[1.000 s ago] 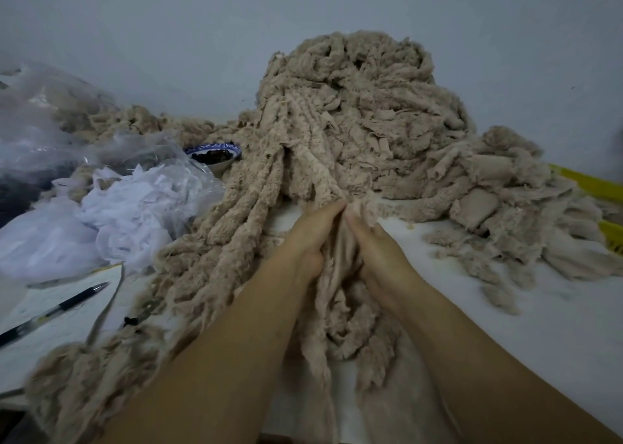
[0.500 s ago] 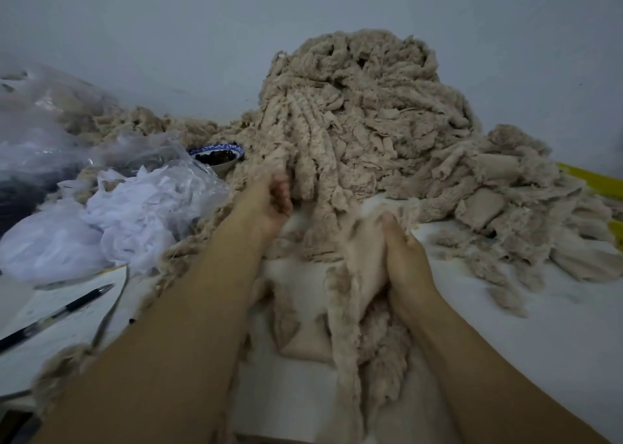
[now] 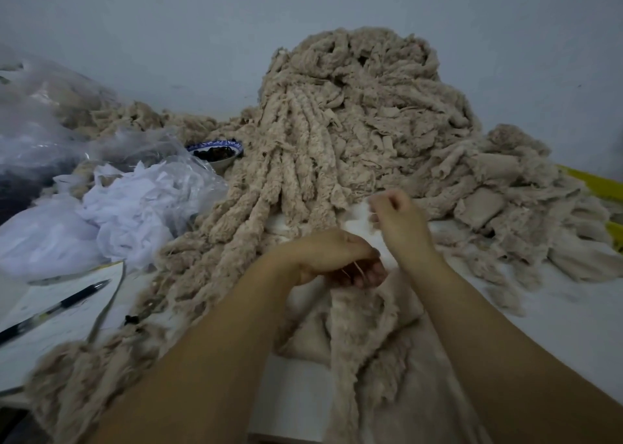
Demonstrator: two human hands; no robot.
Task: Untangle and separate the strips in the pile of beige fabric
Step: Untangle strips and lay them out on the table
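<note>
Pile of beige fabric (image 3: 357, 106) sits at the back-centre of the white worktop (image 3: 556, 335), heaped high vs. the wall. A fan of long fuzzy strips (image 3: 266, 201) runs down from it toward the front-left edge. Flatter folded pieces (image 3: 485, 204) spill off the pile's right side.

Left hand (image 3: 332, 258) is just in front of the pile, knuckles up, w/ fingers (image 3: 365, 275) curled under. It grips the top end of the near strips (image 3: 364, 349), which drop from it toward the front edge btw. both forearms. A few thin pale threads cross its fingers.

Right hand (image 3: 396, 216) is raised just behind and right of the left hand, near it, not touching. Its fingers are curled in, thumb to forefinger. Can't tell whether it pinches a thread or nothing; too fine and blurred.

Left side: crumpled white plastic bags (image 3: 135, 207), and a blue-rimmed bowl (image 3: 217, 152) w/ dark contents beside the fan. A black pen (image 3: 59, 307) lies on a sheet of paper (image 3: 50, 339). Far right: a yellow edge (image 3: 598, 184) behind the fabric.
</note>
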